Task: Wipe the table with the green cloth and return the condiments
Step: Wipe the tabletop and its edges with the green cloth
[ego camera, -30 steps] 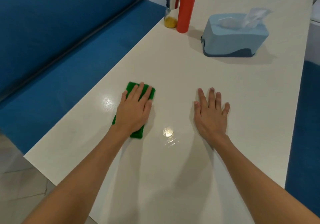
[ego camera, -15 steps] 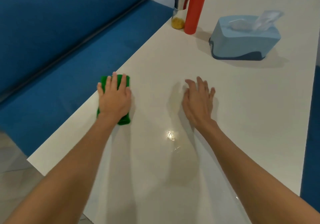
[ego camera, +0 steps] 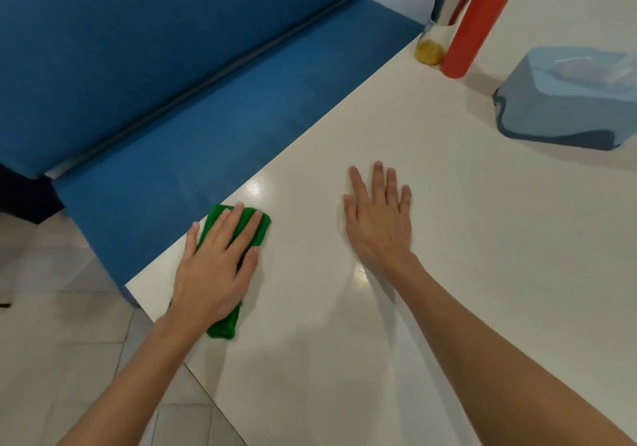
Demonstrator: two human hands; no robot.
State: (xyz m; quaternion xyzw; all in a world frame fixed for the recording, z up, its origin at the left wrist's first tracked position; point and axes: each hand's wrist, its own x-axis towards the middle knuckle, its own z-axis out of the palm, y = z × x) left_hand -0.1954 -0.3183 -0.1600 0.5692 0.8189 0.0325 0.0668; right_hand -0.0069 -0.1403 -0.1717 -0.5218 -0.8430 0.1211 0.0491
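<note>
A folded green cloth (ego camera: 258,229) lies on the cream table (ego camera: 465,256) close to its near left edge. My left hand (ego camera: 215,268) presses flat on the cloth and covers most of it, fingers spread. To its right, my right hand (ego camera: 379,225) rests palm down on the bare tabletop and holds nothing. Far back along the left edge stand the condiments: a red squeeze bottle (ego camera: 474,31) and, touching its left side, a glass dispenser (ego camera: 441,21) with a steel top and yellow contents.
A light blue tissue box (ego camera: 565,100) sits at the far right of the table. A blue padded bench (ego camera: 206,118) runs along the table's left side. Tiled floor (ego camera: 62,335) shows at the lower left, beyond the table's near corner.
My left hand has slid the green cloth leftward and nearer to the table's near left corner. My right hand has flattened with fingers spread. The view has turned left.
</note>
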